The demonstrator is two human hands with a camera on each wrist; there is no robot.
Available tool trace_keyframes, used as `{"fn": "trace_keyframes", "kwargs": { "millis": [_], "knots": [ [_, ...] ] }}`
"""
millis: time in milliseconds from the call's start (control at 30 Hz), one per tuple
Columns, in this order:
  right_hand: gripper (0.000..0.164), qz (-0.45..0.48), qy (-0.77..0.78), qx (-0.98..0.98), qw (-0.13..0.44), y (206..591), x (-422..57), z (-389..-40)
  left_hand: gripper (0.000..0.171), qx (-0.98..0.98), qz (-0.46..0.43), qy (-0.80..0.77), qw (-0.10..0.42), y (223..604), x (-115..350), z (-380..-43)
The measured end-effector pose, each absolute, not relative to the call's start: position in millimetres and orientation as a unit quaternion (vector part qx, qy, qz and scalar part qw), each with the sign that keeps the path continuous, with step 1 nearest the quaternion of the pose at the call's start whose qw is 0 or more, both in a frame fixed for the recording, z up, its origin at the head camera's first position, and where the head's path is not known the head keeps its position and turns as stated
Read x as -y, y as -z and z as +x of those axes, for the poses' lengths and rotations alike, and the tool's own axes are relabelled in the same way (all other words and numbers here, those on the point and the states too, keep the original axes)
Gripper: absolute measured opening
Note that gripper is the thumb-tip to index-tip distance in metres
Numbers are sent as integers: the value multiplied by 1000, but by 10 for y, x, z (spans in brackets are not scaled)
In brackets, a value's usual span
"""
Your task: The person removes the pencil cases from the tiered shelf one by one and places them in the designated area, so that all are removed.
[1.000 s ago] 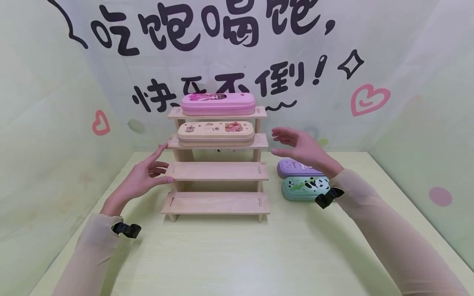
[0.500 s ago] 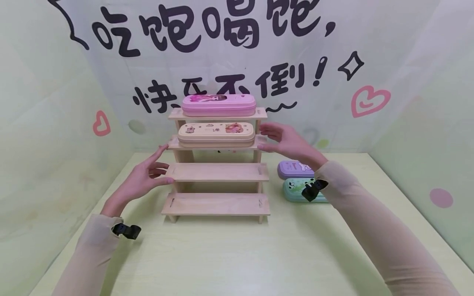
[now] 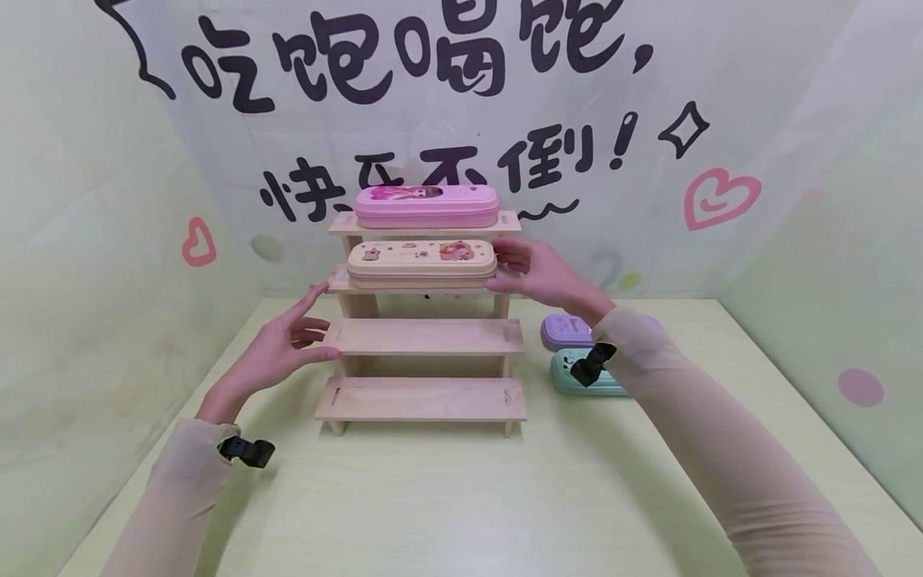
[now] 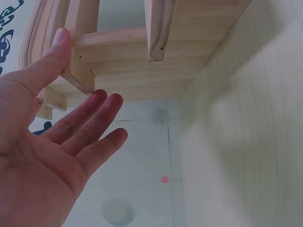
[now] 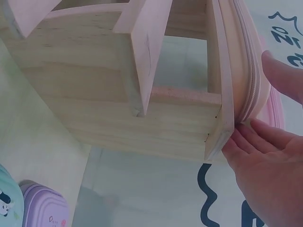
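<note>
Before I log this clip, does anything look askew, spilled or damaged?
Nothing stands out: the wooden stand is upright, and the pink case and cream case lie flat on its top two shelves. The purple case and green case on the table are partly hidden by the right sleeve.

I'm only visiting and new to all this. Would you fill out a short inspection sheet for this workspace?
Surface: pale table, carrying a four-tier wooden rack.
Job's things: pink case on the top tier; cream case on the tier below; purple case and green case on the table, both partly hidden by the right arm.
Clutter: nothing seen.
Left grip: bare hand at the rack's left end, fingers spread.
Right grip: bare hand at the cream case's right end; firmness of hold unclear.
Cables: nothing seen.
Surroundings: backdrop with black lettering and pink hearts.
</note>
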State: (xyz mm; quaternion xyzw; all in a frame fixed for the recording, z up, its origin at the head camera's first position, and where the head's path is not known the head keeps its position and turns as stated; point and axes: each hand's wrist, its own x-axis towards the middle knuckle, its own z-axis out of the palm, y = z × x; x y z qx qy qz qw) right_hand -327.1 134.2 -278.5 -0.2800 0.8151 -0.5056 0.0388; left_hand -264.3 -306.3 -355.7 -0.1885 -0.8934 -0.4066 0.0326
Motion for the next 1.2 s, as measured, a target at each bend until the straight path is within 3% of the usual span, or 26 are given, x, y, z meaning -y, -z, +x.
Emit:
{"fn": "trace_keyframes", "kwargs": {
  "millis": [567,933,1200],
  "knots": [
    [63,-266,528,-806,30,2801,-1245,-3302,113,891,-190,411,33,3560,3058,-2652],
    [71,-273,481,-833,28,2764,-1133,-3397,113,890,-192,412,33,3572,3066,-2648],
    [66,-278,482,-831,25,2767,-1086,-3420,112,890,-192,412,34,3564,3048,-2643]
  ]
}}
